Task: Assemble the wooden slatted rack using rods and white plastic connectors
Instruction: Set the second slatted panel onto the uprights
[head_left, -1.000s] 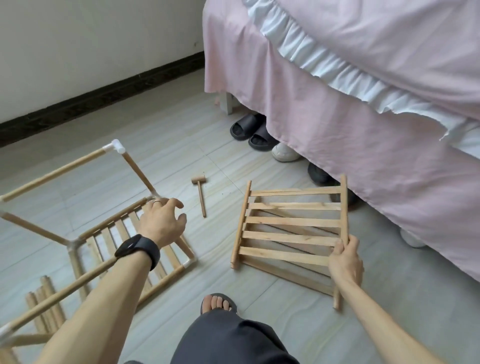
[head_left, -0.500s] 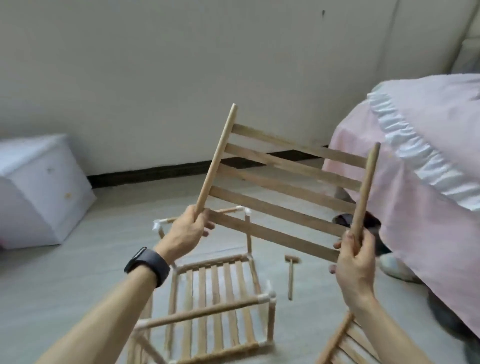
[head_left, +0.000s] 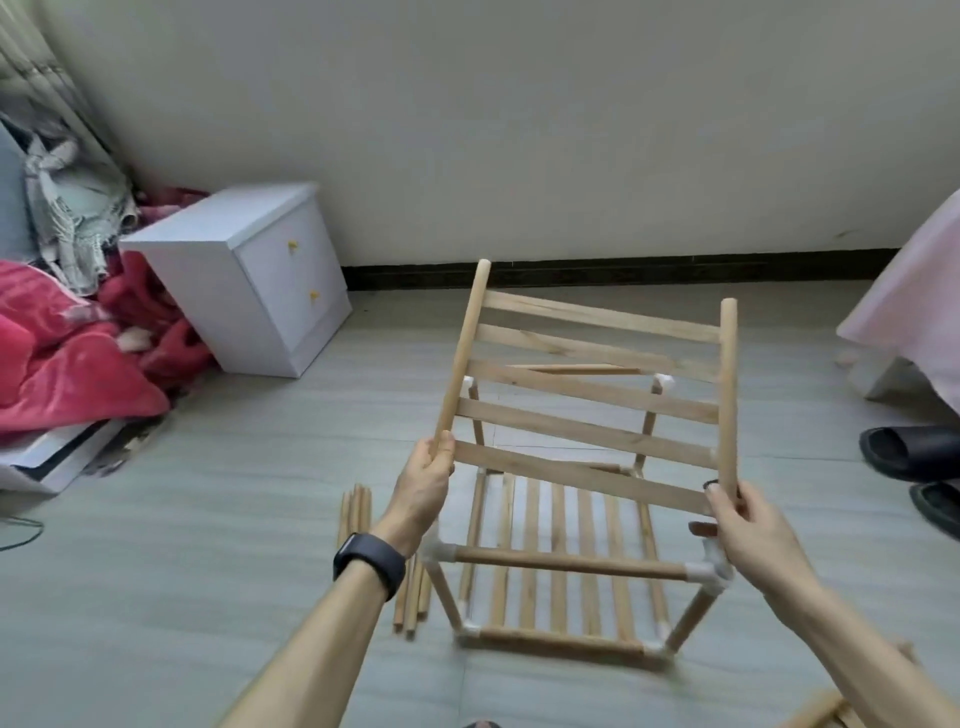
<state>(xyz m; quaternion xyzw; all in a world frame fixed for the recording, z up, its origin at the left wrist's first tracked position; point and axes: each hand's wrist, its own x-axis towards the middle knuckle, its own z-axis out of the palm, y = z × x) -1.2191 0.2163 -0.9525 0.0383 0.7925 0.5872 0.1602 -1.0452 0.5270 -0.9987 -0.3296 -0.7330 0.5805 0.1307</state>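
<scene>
the slatted panel (head_left: 587, 392) is in the air, carried by both hands over the half-built rack (head_left: 566, 562) that stands on the floor (head_left: 208, 519). the left hand (head_left: 426, 483) is wrapped round the near end of the panel's left side rod, thumb against the lowest slat. the right hand (head_left: 737, 525) pinches the near end of the right side rod, fingers curled about it. neither hand is free.

the panel's side rods run away from the person, and their far ends are tipped up toward the wall, so the long axis slopes up and forward. the slats lie crosswise, left to right. it is skewed a little, with the left rod leaning further left at the top.

the rack sits straight below and just ahead of the hands. its lower shelf is already seated, and four white corner pieces face upward. the near-right connector (head_left: 707, 571) is just under the right hand, almost touching the wrist. the near-left connector (head_left: 441, 553) is below the left wrist, a little further off. the far connectors (head_left: 664, 382) show through the slats, beneath the raised part of the panel.

so the likely move is to level the panel and lower it, bringing the rod ends to those corners. the right hand is nearer its corner and would probably find it first. the far ends have the longer way down.

loose rods (head_left: 356, 514) lie on the floor left of the rack.
</scene>
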